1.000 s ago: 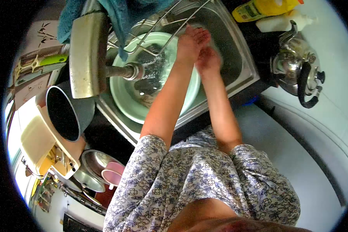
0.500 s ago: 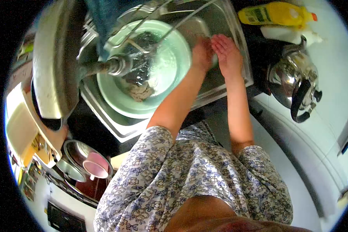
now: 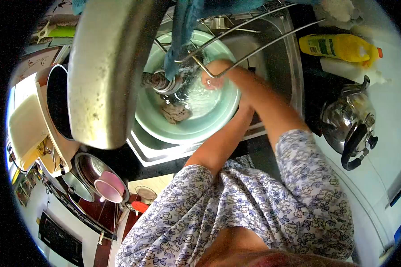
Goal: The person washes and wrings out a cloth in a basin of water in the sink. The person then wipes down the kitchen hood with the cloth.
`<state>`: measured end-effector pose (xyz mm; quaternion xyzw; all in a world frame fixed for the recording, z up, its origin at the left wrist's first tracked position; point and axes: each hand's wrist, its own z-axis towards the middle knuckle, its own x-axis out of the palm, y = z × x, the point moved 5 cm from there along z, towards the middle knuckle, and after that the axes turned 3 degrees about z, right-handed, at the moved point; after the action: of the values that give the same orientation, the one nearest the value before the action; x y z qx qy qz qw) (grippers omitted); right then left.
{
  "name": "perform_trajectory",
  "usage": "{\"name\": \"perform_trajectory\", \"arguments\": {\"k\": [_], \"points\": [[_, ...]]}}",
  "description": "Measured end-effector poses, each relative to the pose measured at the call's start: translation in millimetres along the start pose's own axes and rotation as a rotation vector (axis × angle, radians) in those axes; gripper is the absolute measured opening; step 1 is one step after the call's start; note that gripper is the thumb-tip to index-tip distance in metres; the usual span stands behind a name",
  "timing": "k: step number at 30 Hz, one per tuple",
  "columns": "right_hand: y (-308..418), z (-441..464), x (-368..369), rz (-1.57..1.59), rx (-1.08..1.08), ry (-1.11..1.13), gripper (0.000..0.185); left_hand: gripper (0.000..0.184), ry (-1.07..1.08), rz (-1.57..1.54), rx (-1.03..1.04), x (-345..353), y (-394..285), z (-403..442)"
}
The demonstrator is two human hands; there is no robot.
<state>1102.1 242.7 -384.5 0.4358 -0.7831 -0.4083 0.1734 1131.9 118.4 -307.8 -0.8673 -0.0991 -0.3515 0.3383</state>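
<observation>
My right hand reaches into a pale green basin, close to the running water, and its fingers are blurred by the water. A rack wire crosses in front of it. My left forearm comes up over the basin's near right rim, and the left hand is hidden under my right forearm. Inside the basin, a crumpled greyish-beige cloth lies in the water, left of my right hand. Darker material beside it is partly covered by the spout. A ribbed flexible faucet spout points down into the basin.
The basin stands in a steel sink. A wire rack and a teal cloth hang above. To the right are a yellow bottle and a steel kettle. A pink cup sits at lower left.
Both hands were together over the sink, right of the basin, with the right hand's fingers stretched out. My right hand has moved left into the basin, and its forearm now crosses over the left.
</observation>
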Motion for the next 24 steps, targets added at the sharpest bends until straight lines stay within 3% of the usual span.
{"name": "perform_trajectory", "arguments": {"k": [1,2,3,6,9,11,15,17,22,23,24], "points": [[10.3,-12.6,3.9,0.367,0.161,0.232,0.026,0.033,-0.016,0.026,0.024,-1.7,-3.1,-6.9],[24.4,-33.1,9.9,0.74,0.327,0.464,0.027,0.031,-0.132,0.016,-0.08,-27.4,39.6,12.2],[47.2,-66.3,3.8,0.728,0.291,0.414,0.028,0.031,-0.251,-0.007,-0.182,-53.1,82.5,30.2],[77.7,-150.8,-12.5,0.611,0.151,0.204,0.032,0.033,-0.032,-0.108,-0.146,-27.4,59.0,26.6],[31.0,-178.7,-10.9,0.394,0.296,-0.029,0.034,0.033,-0.072,-0.454,-0.158,-2.8,37.6,25.3],[10.3,-178.3,-34.1,-0.072,0.098,-0.128,0.037,0.034,-0.095,-0.464,-0.18,11.6,28.7,28.5],[26.0,-210.3,-76.6,-0.107,0.453,-0.375,0.04,0.041,-0.048,-0.419,-0.248,24.5,25.4,41.6],[24.5,-206.5,-87.8,-0.061,0.448,-0.39,0.041,0.039,-0.048,-0.372,-0.203,23.3,16.2,44.5],[75.4,-141.2,-58.7,0.539,-0.012,-0.387,0.041,0.031,-0.089,-0.215,-0.014,37.7,-16.9,22.8],[77.9,-120.9,-46.0,0.493,-0.025,-0.287,0.039,0.024,-0.14,-0.106,-0.125,42.2,-18.4,-4.1],[77.5,-98.9,-32.3,0.443,-0.038,-0.189,0.039,0.023,-0.066,0.403,-0.164,28.7,17.5,17.9]]}}
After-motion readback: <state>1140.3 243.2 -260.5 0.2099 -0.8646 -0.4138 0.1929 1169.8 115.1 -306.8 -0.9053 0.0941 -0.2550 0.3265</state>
